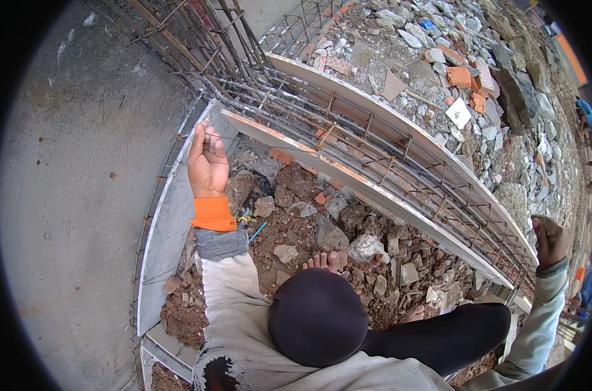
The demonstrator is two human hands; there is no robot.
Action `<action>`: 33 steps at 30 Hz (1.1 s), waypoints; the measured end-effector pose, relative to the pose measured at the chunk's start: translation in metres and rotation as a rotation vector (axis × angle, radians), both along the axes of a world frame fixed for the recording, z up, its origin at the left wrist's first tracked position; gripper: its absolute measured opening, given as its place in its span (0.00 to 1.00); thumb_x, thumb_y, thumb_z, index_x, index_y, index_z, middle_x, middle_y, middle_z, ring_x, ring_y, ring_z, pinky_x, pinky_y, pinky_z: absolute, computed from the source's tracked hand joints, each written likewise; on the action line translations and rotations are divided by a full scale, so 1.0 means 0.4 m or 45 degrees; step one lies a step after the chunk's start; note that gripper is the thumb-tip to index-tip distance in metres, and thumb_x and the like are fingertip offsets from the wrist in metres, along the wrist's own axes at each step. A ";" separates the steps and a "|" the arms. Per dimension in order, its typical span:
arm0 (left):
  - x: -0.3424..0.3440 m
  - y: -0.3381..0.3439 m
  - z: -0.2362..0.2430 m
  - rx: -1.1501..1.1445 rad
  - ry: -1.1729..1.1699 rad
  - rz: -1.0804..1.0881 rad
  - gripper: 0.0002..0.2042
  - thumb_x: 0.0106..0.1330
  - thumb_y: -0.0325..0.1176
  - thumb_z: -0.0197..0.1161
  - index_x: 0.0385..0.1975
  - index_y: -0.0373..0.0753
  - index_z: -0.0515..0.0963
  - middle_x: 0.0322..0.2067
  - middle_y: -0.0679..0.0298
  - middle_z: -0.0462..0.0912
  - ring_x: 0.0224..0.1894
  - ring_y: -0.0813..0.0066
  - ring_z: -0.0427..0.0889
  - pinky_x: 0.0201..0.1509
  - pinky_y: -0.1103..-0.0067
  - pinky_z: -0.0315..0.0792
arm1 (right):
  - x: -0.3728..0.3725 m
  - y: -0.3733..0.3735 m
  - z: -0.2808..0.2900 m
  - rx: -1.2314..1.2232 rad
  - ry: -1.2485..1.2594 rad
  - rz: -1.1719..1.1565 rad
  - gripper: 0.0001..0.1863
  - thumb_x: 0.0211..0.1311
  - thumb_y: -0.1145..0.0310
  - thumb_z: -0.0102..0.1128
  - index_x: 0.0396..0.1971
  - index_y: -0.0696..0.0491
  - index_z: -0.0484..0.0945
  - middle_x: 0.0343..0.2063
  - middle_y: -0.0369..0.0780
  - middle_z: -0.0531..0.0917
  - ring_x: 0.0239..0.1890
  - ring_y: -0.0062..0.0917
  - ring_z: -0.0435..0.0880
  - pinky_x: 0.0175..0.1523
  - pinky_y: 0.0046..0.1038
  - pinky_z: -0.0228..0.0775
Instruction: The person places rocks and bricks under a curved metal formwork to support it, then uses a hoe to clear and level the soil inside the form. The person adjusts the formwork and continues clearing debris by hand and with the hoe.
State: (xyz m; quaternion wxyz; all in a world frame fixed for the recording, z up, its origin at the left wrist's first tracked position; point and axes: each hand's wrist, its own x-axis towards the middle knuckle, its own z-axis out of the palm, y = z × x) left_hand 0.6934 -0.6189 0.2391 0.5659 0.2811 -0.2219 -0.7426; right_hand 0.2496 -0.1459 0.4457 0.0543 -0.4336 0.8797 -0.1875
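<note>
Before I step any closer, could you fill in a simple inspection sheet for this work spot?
Surface: reddish-brown soil strewn with rocks.
Job's things: rebar cage running between near board and far board; grey board at left.
Clutter: broken brick, white flat piece, slim blue item.
Hands: left hand raised, fingers bent beside a thin wire, grip unclear; right hand curled near the far board's right end, contact unclear.
Cables: nothing seen.
Surroundings: grey concrete at left; person in blue at far right.
</note>
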 end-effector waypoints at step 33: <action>-0.263 0.041 0.019 -0.060 -0.362 -0.639 0.08 0.67 0.33 0.65 0.35 0.37 0.75 0.30 0.57 0.84 0.27 0.77 0.84 0.29 0.82 0.82 | -0.385 0.094 -0.470 1.780 0.211 -0.429 0.22 0.61 0.50 0.62 0.49 0.49 0.79 0.44 0.45 0.84 0.45 0.40 0.84 0.49 0.39 0.73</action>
